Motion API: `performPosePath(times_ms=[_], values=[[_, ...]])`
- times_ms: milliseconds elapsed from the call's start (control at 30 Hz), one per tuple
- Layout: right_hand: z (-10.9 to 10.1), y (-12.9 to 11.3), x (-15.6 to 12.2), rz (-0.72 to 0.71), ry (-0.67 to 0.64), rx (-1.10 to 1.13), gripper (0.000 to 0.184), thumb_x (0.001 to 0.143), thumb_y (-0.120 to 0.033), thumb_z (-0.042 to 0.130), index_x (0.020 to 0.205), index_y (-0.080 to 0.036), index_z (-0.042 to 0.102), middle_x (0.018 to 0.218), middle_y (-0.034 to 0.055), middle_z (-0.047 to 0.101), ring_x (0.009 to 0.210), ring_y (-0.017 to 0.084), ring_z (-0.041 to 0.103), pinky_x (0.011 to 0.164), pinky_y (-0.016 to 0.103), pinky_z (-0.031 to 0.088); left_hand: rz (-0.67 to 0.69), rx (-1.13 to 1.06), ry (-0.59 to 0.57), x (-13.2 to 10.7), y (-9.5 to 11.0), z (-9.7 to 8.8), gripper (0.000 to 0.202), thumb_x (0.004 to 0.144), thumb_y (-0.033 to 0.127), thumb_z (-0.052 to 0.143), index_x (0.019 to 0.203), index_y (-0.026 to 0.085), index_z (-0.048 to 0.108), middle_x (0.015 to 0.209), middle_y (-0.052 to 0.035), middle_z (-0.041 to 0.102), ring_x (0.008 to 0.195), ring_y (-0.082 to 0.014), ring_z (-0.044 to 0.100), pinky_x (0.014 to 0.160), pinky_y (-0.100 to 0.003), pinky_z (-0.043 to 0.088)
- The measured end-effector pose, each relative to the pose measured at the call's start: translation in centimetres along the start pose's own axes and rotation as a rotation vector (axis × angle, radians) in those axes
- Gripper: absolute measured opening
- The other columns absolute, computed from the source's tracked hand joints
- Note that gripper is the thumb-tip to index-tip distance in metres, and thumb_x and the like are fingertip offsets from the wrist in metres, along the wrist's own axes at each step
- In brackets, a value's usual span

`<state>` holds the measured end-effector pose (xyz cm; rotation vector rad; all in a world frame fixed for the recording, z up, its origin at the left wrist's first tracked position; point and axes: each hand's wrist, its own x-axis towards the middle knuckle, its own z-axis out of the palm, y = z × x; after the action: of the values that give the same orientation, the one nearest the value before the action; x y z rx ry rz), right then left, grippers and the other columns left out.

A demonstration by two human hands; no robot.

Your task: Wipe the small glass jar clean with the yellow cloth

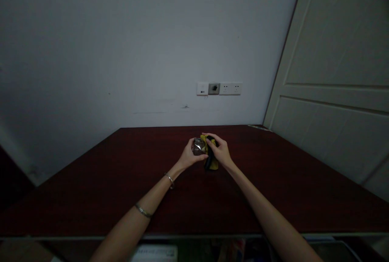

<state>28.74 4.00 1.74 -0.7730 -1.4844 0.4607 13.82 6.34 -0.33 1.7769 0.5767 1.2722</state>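
Note:
Both my hands meet above the middle of a dark red table (pixel 121 181). My left hand (pixel 189 156) is closed round a small shiny clear object (pixel 198 147), maybe a glass or jar. My right hand (pixel 222 152) grips a yellow cloth (pixel 212 153) with a dark part, pressed against that shiny object. The cloth hangs down a little below my right palm. Bracelets sit on my left wrist and forearm.
A white wall stands behind the table, with a row of sockets (pixel 219 88) above its far edge. A pale panelled door (pixel 334 92) is at the right. Below the table's near edge lie some dim items (pixel 154 253).

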Motion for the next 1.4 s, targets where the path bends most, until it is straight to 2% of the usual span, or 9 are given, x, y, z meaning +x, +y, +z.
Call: performPosePath(times_ms=[300, 567, 733, 1000, 1233, 1400], values=[[0.3, -0.9, -0.7, -0.07, -0.039, -0.051, 0.024, 0.081, -0.027, 0.053, 0.102, -0.023, 0.064, 0.106, 0.0058, 0.066, 0.101, 0.021, 0.06, 0.091, 0.037, 0.044, -0.007, 0.081, 0.043, 0.4, -1.5, -0.9, 0.067, 0.055, 0.03, 0.078, 0.109, 0.015, 0.041, 0.103, -0.008, 0.057, 0.095, -0.0207, 0.057, 0.087, -0.037, 0.045], [0.4, -0.9, 1.0, -0.081, -0.029, -0.093, 0.023, 0.081, -0.027, 0.052, 0.1, -0.022, 0.064, 0.105, 0.0058, 0.067, 0.099, 0.02, 0.06, 0.09, 0.036, 0.045, 0.053, 0.113, -0.045, 0.5, -1.0, -0.9, 0.071, 0.055, 0.028, 0.078, 0.112, 0.016, 0.038, 0.107, -0.009, 0.053, 0.097, -0.0201, 0.055, 0.087, -0.035, 0.044], [-0.3, -1.7, 1.8, -0.131, -0.147, -0.141, 0.022, 0.078, -0.021, 0.054, 0.097, -0.021, 0.065, 0.1, 0.0053, 0.068, 0.095, 0.019, 0.061, 0.088, 0.035, 0.046, 0.074, 0.196, -0.024, 0.5, -0.7, -0.9, 0.074, 0.055, 0.028, 0.078, 0.115, 0.016, 0.038, 0.11, -0.0094, 0.053, 0.101, -0.022, 0.054, 0.09, -0.037, 0.042], [-0.3, -3.7, 2.0, -0.295, -0.412, -0.304, 0.029, 0.075, -0.011, 0.05, 0.098, -0.021, 0.065, 0.097, 0.006, 0.066, 0.092, 0.018, 0.06, 0.084, 0.033, 0.046, 0.042, 0.221, -0.014, 0.4, -1.4, -0.8, 0.07, 0.054, 0.025, 0.077, 0.114, 0.016, 0.041, 0.103, -0.0066, 0.057, 0.095, -0.0216, 0.056, 0.085, -0.037, 0.045], [0.3, -3.3, 3.9, -0.211, -0.409, -0.344, 0.026, 0.075, -0.012, 0.05, 0.094, -0.02, 0.065, 0.095, 0.0046, 0.068, 0.088, 0.018, 0.062, 0.083, 0.032, 0.046, 0.019, 0.192, 0.001, 0.3, -1.2, -0.8, 0.07, 0.054, 0.026, 0.078, 0.114, 0.015, 0.043, 0.106, -0.0083, 0.057, 0.099, -0.0234, 0.055, 0.087, -0.038, 0.044], [0.5, -3.9, 3.0, -0.288, -0.469, -0.379, 0.032, 0.071, -0.006, 0.049, 0.096, -0.019, 0.064, 0.093, 0.0055, 0.066, 0.088, 0.018, 0.06, 0.082, 0.031, 0.046, 0.009, 0.171, 0.043, 0.6, -2.0, -0.8, 0.071, 0.052, 0.02, 0.076, 0.114, 0.015, 0.043, 0.105, -0.0072, 0.057, 0.096, -0.0225, 0.056, 0.085, -0.037, 0.045]])
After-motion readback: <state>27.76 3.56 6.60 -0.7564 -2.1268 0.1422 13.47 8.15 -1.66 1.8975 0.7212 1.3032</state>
